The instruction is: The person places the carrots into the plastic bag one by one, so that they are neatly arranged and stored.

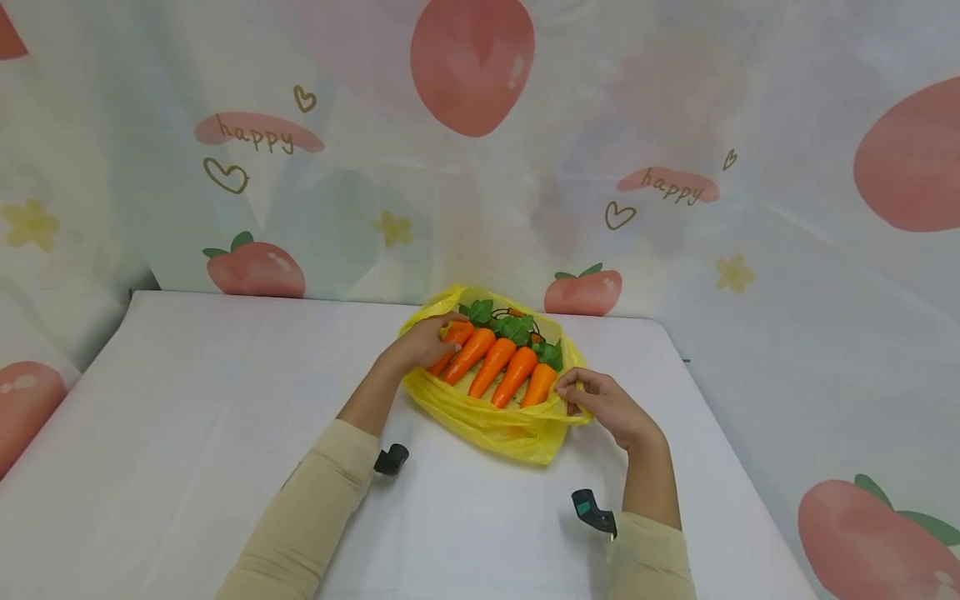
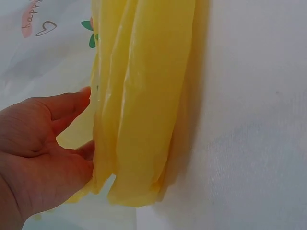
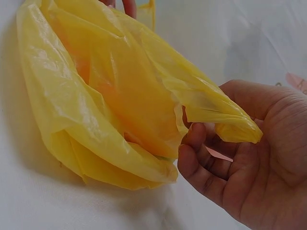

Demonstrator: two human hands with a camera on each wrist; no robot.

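Note:
A yellow plastic bag (image 1: 487,427) lies on the table with its mouth spread open. Inside it several orange carrots (image 1: 495,365) rest side by side, their green leafy tops (image 1: 516,330) toward the back. My left hand (image 1: 422,343) reaches over the bag's left rim, thumb and fingers on either side of the leftmost carrot (image 1: 459,332). In the left wrist view the bag's side (image 2: 148,96) hides those fingertips. At the right, my right hand (image 1: 611,406) pinches the bag's rim; the right wrist view shows a gathered bag edge (image 3: 235,120) running between thumb and fingers.
A white cloth covers the table (image 1: 247,433), and a patterned curtain (image 1: 480,217) hangs along its back edge. Black wrist-camera mounts (image 1: 392,459) stick out from both sleeves above the tabletop.

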